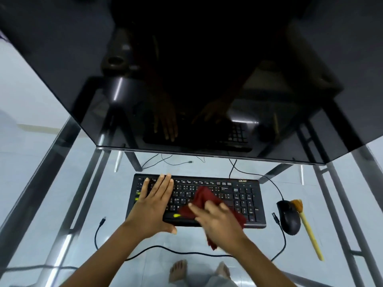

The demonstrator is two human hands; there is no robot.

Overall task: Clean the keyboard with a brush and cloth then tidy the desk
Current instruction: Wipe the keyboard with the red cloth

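I see my left hand lying flat, fingers spread, on the left end of the keyboard. My right hand grips the red cloth on the middle keys. The brush lies beside the mouse, right of the keyboard.

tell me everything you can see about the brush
The brush lies flat on the glass desk, unheld, just right of the black mouse. It has a long, slim, pale yellow handle, wood or plastic by its look, running toward the near right. Its short tuft of orange-tan bristles points away from the person and sits close against the mouse's far right side; whether they touch is unclear. Neither hand is near it.
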